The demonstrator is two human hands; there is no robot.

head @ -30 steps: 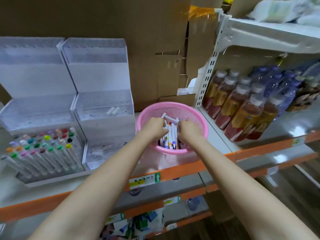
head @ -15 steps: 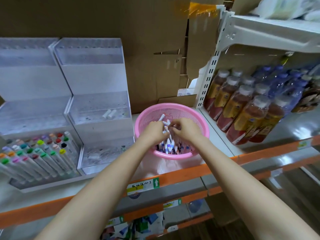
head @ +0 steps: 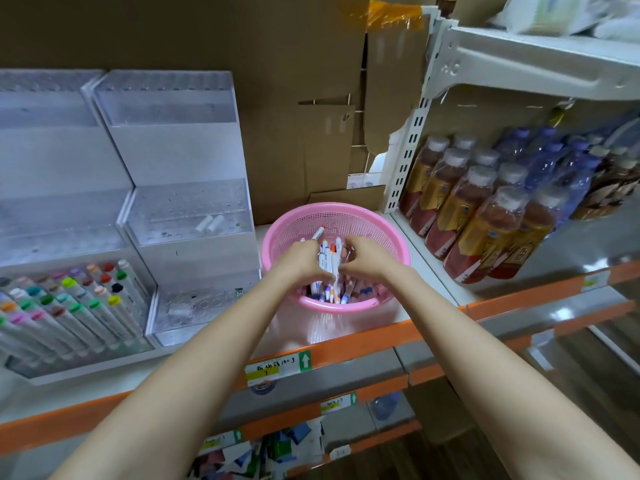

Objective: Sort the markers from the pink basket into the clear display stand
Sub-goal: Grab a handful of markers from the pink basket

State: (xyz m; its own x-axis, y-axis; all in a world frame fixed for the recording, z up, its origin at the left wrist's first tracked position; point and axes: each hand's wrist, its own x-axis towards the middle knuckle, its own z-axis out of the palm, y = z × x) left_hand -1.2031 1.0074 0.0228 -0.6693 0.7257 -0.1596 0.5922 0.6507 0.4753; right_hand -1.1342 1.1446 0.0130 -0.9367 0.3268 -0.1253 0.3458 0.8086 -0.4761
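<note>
Gripping seen at both hands: marker bunch [head: 327, 261] held caps-up between left hand [head: 304, 260] and right hand [head: 367, 258], fingers of both curled round it. Loose markers [head: 332, 292] heaped directly under hands, inside pink basket [head: 346, 308]. Clear display stand [head: 187, 244] set well left of left hand. Bottles [head: 485, 223] stocked right of right hand.

Two grips, left grip [head: 299, 261] and right grip [head: 369, 259], over one pink basket [head: 346, 220]. Its markers [head: 327, 259] are too many to count. Two clear display stands [head: 187, 216] left of the grips.
</note>
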